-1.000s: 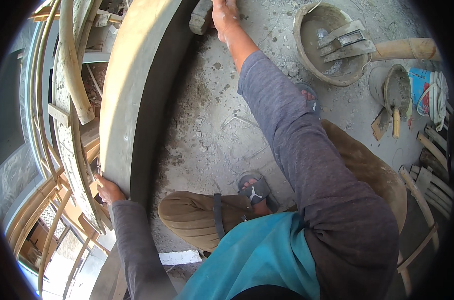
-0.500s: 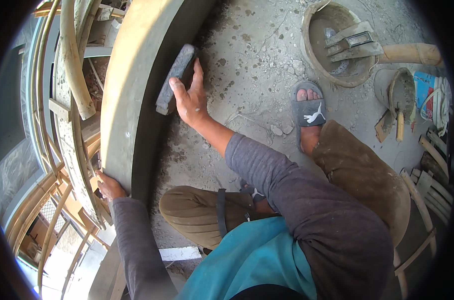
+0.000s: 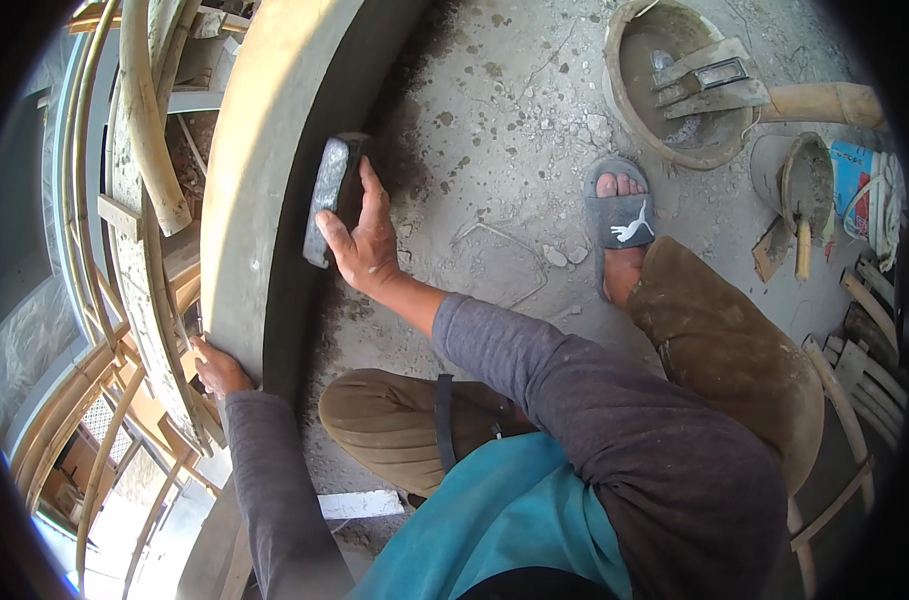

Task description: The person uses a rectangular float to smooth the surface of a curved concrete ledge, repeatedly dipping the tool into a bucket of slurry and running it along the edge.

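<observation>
A low curved wall (image 3: 259, 200) with a smooth grey cement coat runs up the left side of the head view. My right hand (image 3: 366, 245) is closed round a grey, sponge-like block (image 3: 331, 190), thumb on one side and fingers on the other. The block lies against the wall's dark inner face. Lower down, my left hand (image 3: 224, 370) rests over the wall's outer edge, fingers stretched to the left and apart, holding nothing loose.
A round mortar tub (image 3: 624, 110) stands at upper right with a wooden-handled tool across it. Beside it are a smaller bucket (image 3: 774, 170) and a blue-and-white sack (image 3: 854, 180). Bamboo poles (image 3: 144, 130) stand left of the wall. A white strip (image 3: 362, 504) lies near my knee.
My right hand has slid the block down along the wall's inner face, toward me. My left hand keeps its place.
</observation>
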The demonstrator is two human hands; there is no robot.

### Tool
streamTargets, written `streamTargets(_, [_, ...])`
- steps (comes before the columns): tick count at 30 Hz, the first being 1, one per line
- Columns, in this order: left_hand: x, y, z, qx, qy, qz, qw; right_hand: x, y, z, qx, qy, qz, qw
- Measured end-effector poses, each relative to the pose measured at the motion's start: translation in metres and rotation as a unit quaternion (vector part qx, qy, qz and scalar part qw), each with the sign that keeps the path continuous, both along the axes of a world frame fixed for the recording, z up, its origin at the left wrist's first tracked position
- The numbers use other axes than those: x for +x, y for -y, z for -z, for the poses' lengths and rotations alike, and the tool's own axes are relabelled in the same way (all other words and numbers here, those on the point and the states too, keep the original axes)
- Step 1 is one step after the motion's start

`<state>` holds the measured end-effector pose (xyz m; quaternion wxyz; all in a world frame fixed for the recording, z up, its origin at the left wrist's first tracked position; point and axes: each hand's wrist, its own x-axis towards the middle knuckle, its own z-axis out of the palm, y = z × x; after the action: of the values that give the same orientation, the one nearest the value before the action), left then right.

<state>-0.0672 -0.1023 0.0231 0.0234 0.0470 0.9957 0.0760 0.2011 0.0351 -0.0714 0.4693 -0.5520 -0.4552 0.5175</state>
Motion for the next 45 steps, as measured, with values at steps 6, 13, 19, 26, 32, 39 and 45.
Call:
streamTargets(6, [0.015, -0.008, -0.005, -0.039, -0.006, 0.024, 0.999, 0.012, -0.088, -0.013, -0.074, -0.12, 0.083, 0.987])
streamTargets(13, [0.018, -0.013, 0.001, -0.021, -0.031, 0.021, 0.999, -0.037, 0.03, -0.029, -0.202, -0.197, 0.012, 0.959])
streamTargets(19, [0.006, -0.003, -0.003, -0.028, -0.038, 0.002, 0.999, 0.009, -0.076, -0.028, -0.185, -0.173, 0.063, 0.965])
streamTargets(26, [0.017, -0.012, -0.001, -0.007, -0.025, 0.012, 1.0, -0.026, -0.006, -0.017, -0.126, -0.114, 0.031, 0.985])
streamTargets(32, [0.007, -0.002, 0.002, -0.02, -0.059, 0.017, 0.998, 0.016, -0.086, -0.026, -0.343, -0.271, 0.049, 0.898])
streamTargets(39, [0.006, -0.001, -0.004, -0.033, 0.004, 0.005, 0.999, -0.005, -0.073, -0.036, -0.088, -0.096, 0.087, 0.988])
streamTargets(45, [0.007, -0.008, 0.001, -0.021, -0.013, -0.003, 1.0, 0.066, -0.211, -0.014, -0.043, 0.002, 0.137, 0.99])
